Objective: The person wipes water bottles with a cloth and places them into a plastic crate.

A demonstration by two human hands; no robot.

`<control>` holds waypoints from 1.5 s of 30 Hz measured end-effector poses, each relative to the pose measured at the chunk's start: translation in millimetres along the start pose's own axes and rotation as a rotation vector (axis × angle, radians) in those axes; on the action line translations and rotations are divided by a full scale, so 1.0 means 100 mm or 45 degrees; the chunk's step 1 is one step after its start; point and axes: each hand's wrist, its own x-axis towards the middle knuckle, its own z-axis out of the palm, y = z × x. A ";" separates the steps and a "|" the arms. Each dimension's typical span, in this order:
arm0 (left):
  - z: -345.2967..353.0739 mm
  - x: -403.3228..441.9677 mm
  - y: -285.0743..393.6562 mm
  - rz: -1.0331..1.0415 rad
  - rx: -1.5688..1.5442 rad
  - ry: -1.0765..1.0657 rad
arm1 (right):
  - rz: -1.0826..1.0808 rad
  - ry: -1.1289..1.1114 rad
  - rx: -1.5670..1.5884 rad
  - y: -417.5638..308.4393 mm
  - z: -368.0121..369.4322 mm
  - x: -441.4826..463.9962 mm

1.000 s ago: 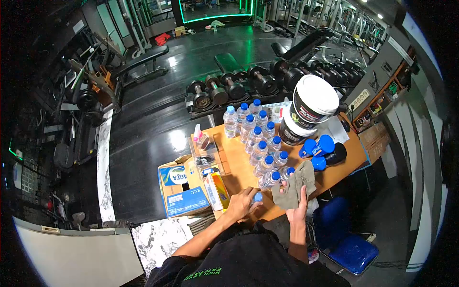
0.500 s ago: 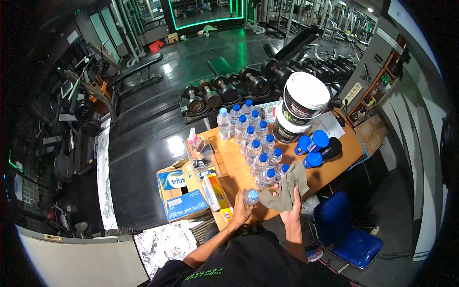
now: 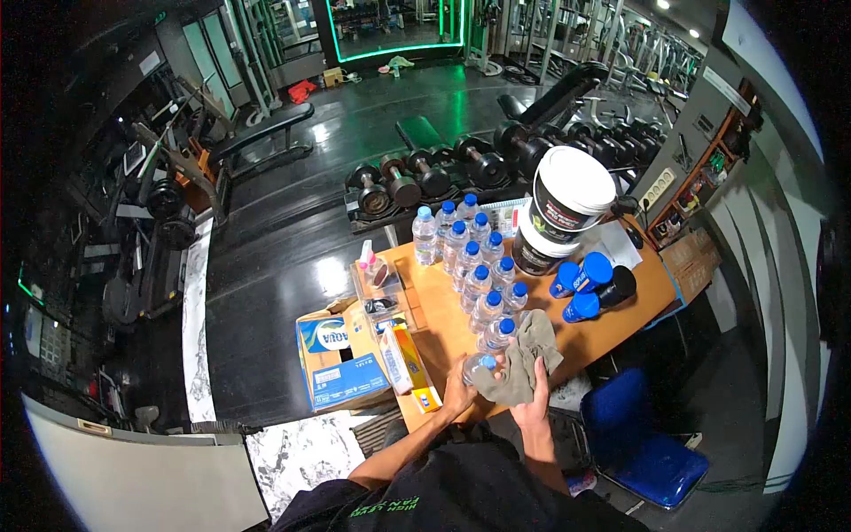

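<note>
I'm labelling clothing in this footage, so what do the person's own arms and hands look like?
The left hand and right hand are gloveless; the forearms are bare, with no watch visible. The black shirt has green lettering, and its left sleeve leaves the forearm uncovered.

The held bottle [image 3: 480, 369] looks clear, shiny plastic to me, the rag [image 3: 525, 365] matt, rumpled cloth. The tabletop [image 3: 434, 312] seems smooth wood; the black floor [image 3: 266, 266] gleams.

Dim light, fisheye-bent edges
Green strip [image 3: 402, 52] glows, 2 ceiling lamps [image 3: 663, 4] shine, glare whitens the floor [image 3: 331, 277], corners blacken.
</note>
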 end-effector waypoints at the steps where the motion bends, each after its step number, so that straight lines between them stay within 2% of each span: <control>1: 0.02 0.00 -0.03 0.007 -0.004 0.008 | 0.012 0.004 0.042 0.01 -0.02 -0.02; 3: -0.05 -0.06 0.35 -0.126 -0.273 -0.031 | 0.024 0.012 0.081 -0.03 0.01 -0.05; 6: -0.15 -0.16 0.53 -0.096 -0.265 -0.089 | 0.032 -0.072 0.291 -0.18 0.16 -0.14; 10: -0.32 -0.28 0.69 -0.060 -0.344 -0.270 | 0.039 -0.106 0.061 -0.30 0.36 -0.25; 13: -0.56 -0.39 0.93 0.061 -0.275 -0.259 | 0.032 -0.177 0.031 -0.24 0.32 -0.33; 17: -0.84 -0.57 0.87 0.042 -0.340 -0.228 | 0.025 -0.369 0.045 -0.30 0.90 -0.43; 18: -1.01 -0.60 1.07 0.017 -0.295 -0.264 | 0.018 -0.486 0.067 -0.26 0.96 -0.41; 21: -1.29 -0.75 1.21 0.039 -0.425 -0.198 | -0.085 -0.472 0.080 -0.14 1.24 -0.41; 22: -1.37 -0.82 1.17 -0.044 -0.429 -0.220 | -0.122 -0.554 0.042 -0.11 1.31 -0.39; 27: -1.79 -1.01 1.43 -0.073 -0.374 -0.202 | -0.071 -0.527 0.029 0.15 1.60 -0.45; 31: -2.03 -1.18 1.51 -0.041 -0.317 -0.068 | -0.084 -0.505 0.017 0.37 1.76 -0.55; 33: -2.14 -1.26 1.55 -0.068 -0.299 -0.009 | -0.123 -0.521 -0.424 0.49 1.73 -0.59; 35: -2.25 -1.32 1.64 -0.068 -0.274 0.016 | -0.135 -0.531 -0.507 0.60 1.71 -0.68; 37: -2.36 -1.41 1.69 -0.092 -0.225 0.059 | -0.267 -0.592 -1.047 0.80 1.55 -0.71; 39: -2.45 -1.49 1.65 -0.094 -0.188 0.114 | -0.253 -0.555 -0.987 0.91 1.55 -0.72; 42: -2.62 -1.60 1.66 -0.115 -0.070 0.135 | -0.434 -0.786 -1.336 0.90 1.67 -0.70; 43: -2.66 -1.64 1.63 -0.121 -0.071 0.140 | -0.427 -0.790 -1.335 0.96 1.70 -0.72; 45: -2.75 -1.73 1.57 -0.125 0.023 0.116 | -0.483 -0.599 -1.494 1.05 1.78 -0.80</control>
